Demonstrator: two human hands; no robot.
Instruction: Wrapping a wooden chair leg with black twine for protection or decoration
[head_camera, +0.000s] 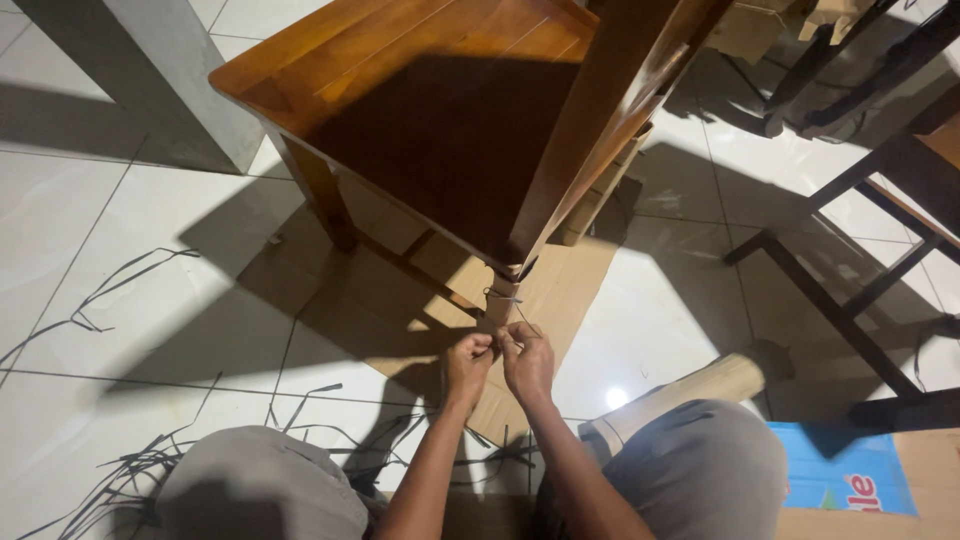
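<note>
A brown wooden chair (440, 110) stands on a flat sheet of cardboard (560, 290) on the tiled floor. A thin strand (503, 297) is wound around the lower part of its near leg (500, 300). My left hand (468, 362) and my right hand (527, 358) are close together just below that leg, fingers pinched on the ends of the strand. My knees in grey trousers frame the bottom of the view.
Dark thin strips (120, 300) lie scattered on the white tiles at the left and near my knees. A grey pillar (150, 70) stands at the back left. Dark chair frames (860, 240) stand at the right. A cardboard roll (690, 390) and a blue box (850, 480) lie at the lower right.
</note>
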